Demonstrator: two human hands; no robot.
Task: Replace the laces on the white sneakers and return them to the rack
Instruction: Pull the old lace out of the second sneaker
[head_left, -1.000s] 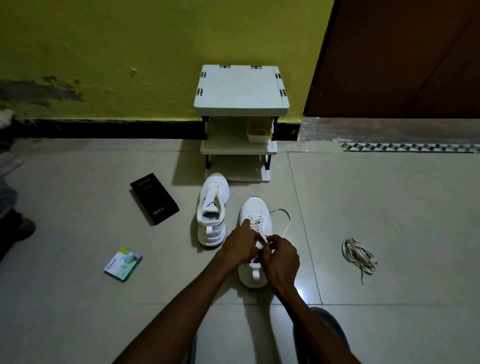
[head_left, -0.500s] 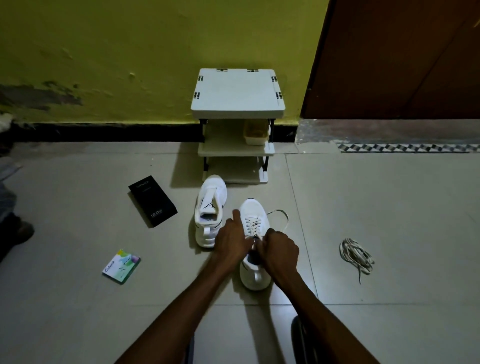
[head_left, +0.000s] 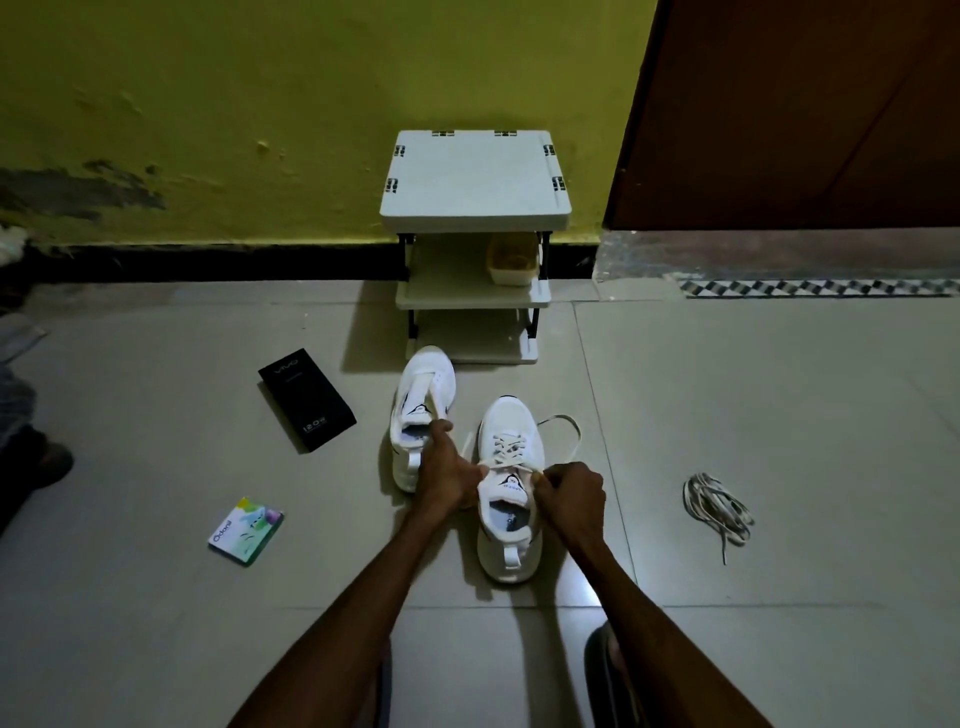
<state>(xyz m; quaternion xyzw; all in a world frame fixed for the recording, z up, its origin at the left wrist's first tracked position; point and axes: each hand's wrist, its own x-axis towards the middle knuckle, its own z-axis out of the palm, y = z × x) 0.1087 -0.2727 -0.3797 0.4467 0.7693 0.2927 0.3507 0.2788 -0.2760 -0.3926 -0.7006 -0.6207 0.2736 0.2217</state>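
Note:
Two white sneakers stand on the tiled floor in front of a small white rack (head_left: 474, 176). The right sneaker (head_left: 510, 499) carries a cream lace (head_left: 508, 448) threaded through its eyelets, with a loose loop trailing to the right. My left hand (head_left: 447, 470) pinches the lace end on the shoe's left side. On the other side, my right hand (head_left: 571, 493) pinches the opposite end, and the lace runs taut between them. The left sneaker (head_left: 423, 400) has no lace and is partly hidden by my left hand.
A bundle of old laces (head_left: 717, 506) lies on the floor to the right. A black box (head_left: 306, 399) and a small green-white packet (head_left: 246, 530) lie to the left. A beige container (head_left: 513, 260) sits on the rack's middle shelf. A brown door (head_left: 795, 114) stands at the right.
My hands, close together over the right sneaker's tongue before, have drawn apart to either side, pulling the lace ends outward and uncovering the tongue.

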